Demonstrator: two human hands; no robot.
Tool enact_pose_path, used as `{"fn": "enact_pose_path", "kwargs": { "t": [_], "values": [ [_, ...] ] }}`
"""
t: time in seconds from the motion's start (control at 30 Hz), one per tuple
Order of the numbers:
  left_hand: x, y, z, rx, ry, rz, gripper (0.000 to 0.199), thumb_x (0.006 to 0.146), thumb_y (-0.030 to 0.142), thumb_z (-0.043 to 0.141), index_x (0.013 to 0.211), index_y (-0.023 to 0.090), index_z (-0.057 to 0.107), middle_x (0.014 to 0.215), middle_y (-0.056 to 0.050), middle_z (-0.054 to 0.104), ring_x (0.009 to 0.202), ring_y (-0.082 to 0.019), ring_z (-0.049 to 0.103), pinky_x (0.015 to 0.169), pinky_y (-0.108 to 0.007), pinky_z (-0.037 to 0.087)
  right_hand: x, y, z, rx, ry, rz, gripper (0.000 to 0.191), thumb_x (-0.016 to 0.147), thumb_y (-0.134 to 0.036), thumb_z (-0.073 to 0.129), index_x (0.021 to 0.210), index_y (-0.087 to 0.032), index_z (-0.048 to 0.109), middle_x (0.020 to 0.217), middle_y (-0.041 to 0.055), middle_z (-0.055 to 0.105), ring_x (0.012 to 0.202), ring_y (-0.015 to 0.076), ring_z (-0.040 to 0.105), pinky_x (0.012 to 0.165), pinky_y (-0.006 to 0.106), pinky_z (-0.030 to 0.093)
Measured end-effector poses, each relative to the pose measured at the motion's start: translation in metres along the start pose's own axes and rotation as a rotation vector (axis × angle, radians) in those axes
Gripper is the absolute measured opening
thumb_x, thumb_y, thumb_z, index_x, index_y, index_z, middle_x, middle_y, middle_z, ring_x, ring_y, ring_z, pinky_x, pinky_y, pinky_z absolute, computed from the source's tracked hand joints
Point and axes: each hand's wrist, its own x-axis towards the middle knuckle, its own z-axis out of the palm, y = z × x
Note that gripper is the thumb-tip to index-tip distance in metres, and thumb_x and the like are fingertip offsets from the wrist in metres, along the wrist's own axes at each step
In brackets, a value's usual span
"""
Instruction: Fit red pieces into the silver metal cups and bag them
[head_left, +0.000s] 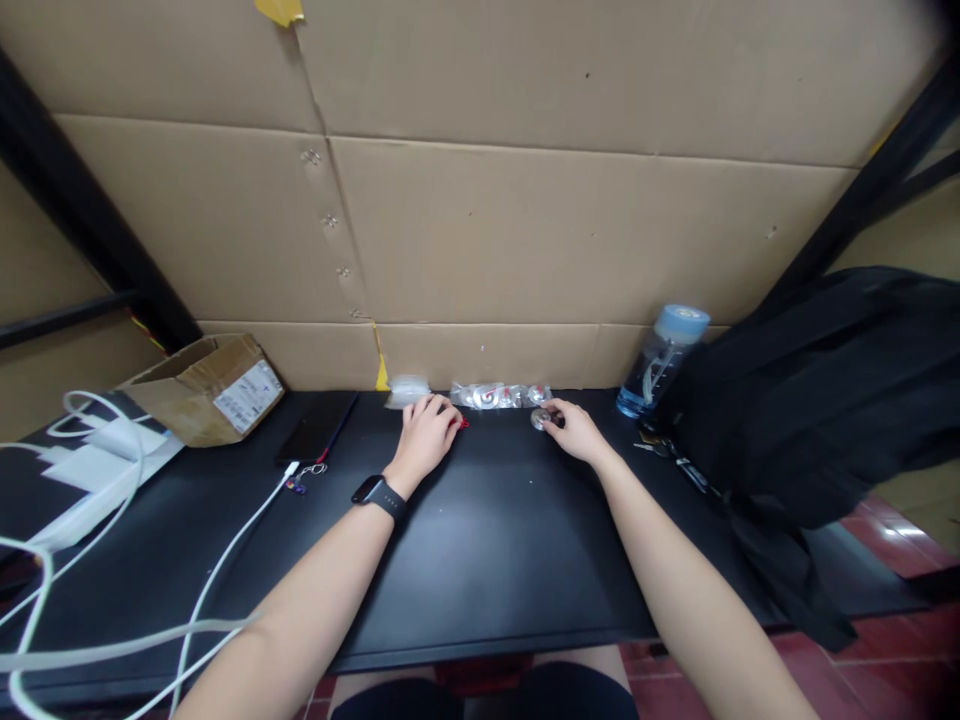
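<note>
My left hand rests near the back of the black table, fingers curled down over a small red item that shows only in part at the fingertips. To its right, my right hand pinches a small round silvery object at the table's surface. Just behind the hands, a row of clear plastic packets with round red-and-white pieces lies along the cardboard wall. A stack of clear plastic bags sits behind my left hand.
At the left are an open cardboard box, a dark phone, white cables and white papers. On the right stand a blue-capped bottle, keys and a black backpack. A cardboard wall closes the back.
</note>
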Motion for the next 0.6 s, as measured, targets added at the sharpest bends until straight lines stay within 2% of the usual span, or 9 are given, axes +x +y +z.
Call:
{"fn": "enact_pose_path", "kwargs": {
  "t": [0.2, 0.4, 0.5, 0.6],
  "values": [
    [-0.001, 0.007, -0.007, -0.091, 0.034, -0.008, 0.02, 0.104, 0.028, 0.049, 0.097, 0.025, 0.068, 0.109, -0.004, 0.076, 0.125, -0.026, 0.054, 0.097, -0.045, 0.029, 0.0, 0.001, -0.002, -0.031, -0.029, -0.046, 0.024, 0.083, -0.015, 0.069, 0.106, -0.02, 0.07, 0.103, 0.0089, 0.072, 0.094, 0.0233, 0.066, 0.09, 0.038, 0.05],
    [-0.003, 0.015, -0.004, -0.205, 0.059, -0.073, 0.013, 0.099, 0.03, 0.062, 0.094, 0.029, 0.074, 0.106, -0.001, 0.079, 0.128, -0.028, 0.055, 0.099, -0.048, 0.025, -0.001, -0.002, -0.006, 0.033, 0.003, -0.029, 0.024, 0.079, -0.016, 0.071, 0.102, -0.022, 0.069, 0.1, 0.0068, 0.073, 0.091, 0.0232, 0.066, 0.089, 0.039, 0.051],
    [-0.003, 0.019, -0.007, -0.283, 0.051, -0.135, 0.012, 0.096, 0.032, 0.066, 0.091, 0.032, 0.077, 0.103, -0.001, 0.08, 0.125, -0.028, 0.058, 0.099, -0.048, 0.027, -0.003, -0.016, -0.011, 0.142, 0.072, -0.075, 0.029, 0.077, -0.019, 0.073, 0.106, -0.022, 0.068, 0.106, 0.0072, 0.071, 0.091, 0.0221, 0.066, 0.087, 0.037, 0.053],
    [-0.004, 0.026, -0.015, -0.351, 0.073, -0.181, 0.01, 0.093, 0.034, 0.068, 0.089, 0.032, 0.077, 0.104, 0.0, 0.079, 0.122, -0.027, 0.061, 0.1, -0.047, 0.028, -0.009, -0.044, -0.012, 0.296, 0.082, -0.145, 0.035, 0.08, -0.025, 0.072, 0.114, -0.024, 0.065, 0.112, 0.0069, 0.071, 0.091, 0.021, 0.067, 0.082, 0.035, 0.054]
  ]
}}
